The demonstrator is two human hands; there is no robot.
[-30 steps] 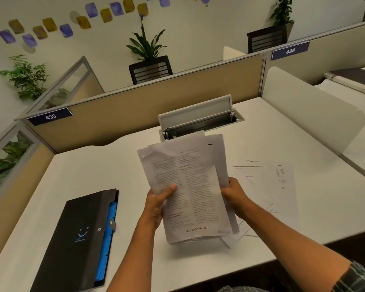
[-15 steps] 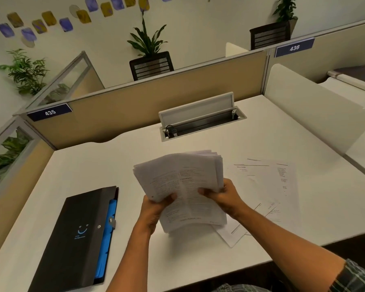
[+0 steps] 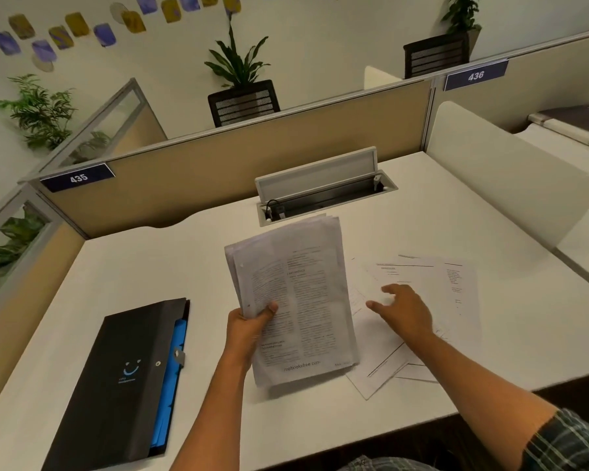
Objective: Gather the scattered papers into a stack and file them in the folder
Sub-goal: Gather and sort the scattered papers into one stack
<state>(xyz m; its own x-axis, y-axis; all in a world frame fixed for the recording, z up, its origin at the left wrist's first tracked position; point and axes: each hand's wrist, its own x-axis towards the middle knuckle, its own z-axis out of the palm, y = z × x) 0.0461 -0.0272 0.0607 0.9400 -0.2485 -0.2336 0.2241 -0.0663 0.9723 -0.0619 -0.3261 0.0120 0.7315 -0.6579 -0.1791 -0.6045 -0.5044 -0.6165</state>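
Observation:
My left hand (image 3: 250, 326) grips a stack of printed papers (image 3: 303, 300) by its left edge and holds it tilted above the white desk (image 3: 150, 266). To its right my right hand (image 3: 403, 309) hovers with its fingers spread over several loose sheets (image 3: 449, 287) that lie overlapped on the desk. It holds nothing. A black folder (image 3: 116, 379) with blue dividers showing along its right edge lies shut at the front left.
An open cable tray (image 3: 323, 192) with a raised lid sits at the back of the desk. Beige partition panels (image 3: 252, 164) wall the back and left. A white divider (image 3: 510, 181) stands at the right. The desk's front edge runs just under my forearms.
My right hand has let go of the stack and moved right over the loose sheets. My left hand alone now holds the stack, raised more upright.

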